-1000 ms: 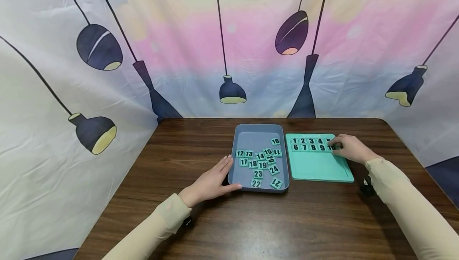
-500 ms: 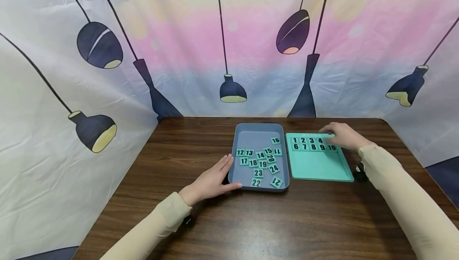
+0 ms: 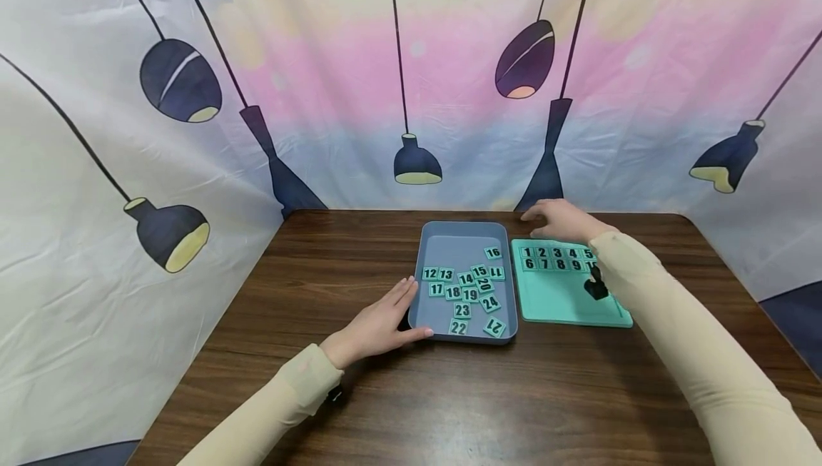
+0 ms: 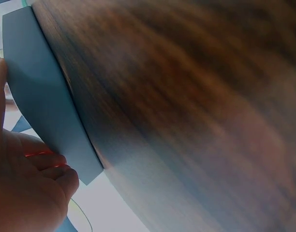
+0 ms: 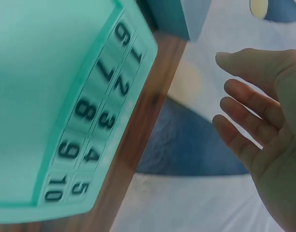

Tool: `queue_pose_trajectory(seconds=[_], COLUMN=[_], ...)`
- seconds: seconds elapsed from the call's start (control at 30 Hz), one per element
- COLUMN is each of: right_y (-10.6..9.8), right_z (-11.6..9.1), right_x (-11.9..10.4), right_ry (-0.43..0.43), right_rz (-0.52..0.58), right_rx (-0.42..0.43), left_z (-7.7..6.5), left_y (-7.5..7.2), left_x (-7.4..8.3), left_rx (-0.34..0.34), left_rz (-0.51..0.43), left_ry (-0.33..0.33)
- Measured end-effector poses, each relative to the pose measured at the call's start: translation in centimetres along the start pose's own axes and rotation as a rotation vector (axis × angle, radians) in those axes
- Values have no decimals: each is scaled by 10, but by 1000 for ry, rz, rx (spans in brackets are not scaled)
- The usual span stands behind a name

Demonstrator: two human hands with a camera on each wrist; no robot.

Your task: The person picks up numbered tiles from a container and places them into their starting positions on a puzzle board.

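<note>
Currently, loose number tiles [image 3: 470,296] lie inside the blue tray [image 3: 449,248]; tiles 1–10 [image 3: 557,255] sit in two rows on the green board [image 3: 565,300], just right of the tray. Left hand [image 3: 379,327] spread against the tray's left wall, a useful brace. Right hand [image 3: 564,220], fingers parted, holding nothing, near the tray's far right corner. Judgement: pinch tile 11 [image 3: 496,273] by opposite edges, sparing its neighbours.

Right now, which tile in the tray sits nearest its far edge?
Tile 16, right of centre in the tray; the other tiles lie closer to its near edge.
</note>
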State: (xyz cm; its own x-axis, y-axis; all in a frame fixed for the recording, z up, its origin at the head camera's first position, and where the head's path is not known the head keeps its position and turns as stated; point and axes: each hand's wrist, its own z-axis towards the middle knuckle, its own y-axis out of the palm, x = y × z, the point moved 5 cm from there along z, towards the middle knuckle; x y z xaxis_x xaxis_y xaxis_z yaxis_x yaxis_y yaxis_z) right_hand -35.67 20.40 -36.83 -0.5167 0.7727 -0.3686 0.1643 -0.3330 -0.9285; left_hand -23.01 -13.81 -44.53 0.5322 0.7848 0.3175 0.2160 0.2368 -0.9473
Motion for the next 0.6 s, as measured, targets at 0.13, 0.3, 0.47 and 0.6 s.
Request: queue_pose_trajectory(seconds=[0.13, 0.3, 0.47, 0.6], right_y=[9, 23, 38, 50], right_z=[15, 28, 33, 35], right_x=[-18, -39, -54, -62], right_ry=[-37, -79, -103, -123], right_rz=[-5, -28, -41, -83], right_rx=[-45, -138, -234, -286], left_z=[0, -1, -1, -1], left_y=[0, 0, 1, 0], left_x=[-1, 0, 0, 0], left_rx=[1, 1, 0, 6], left_rz=[7, 2, 7, 6], left_ry=[3, 7, 10, 12])
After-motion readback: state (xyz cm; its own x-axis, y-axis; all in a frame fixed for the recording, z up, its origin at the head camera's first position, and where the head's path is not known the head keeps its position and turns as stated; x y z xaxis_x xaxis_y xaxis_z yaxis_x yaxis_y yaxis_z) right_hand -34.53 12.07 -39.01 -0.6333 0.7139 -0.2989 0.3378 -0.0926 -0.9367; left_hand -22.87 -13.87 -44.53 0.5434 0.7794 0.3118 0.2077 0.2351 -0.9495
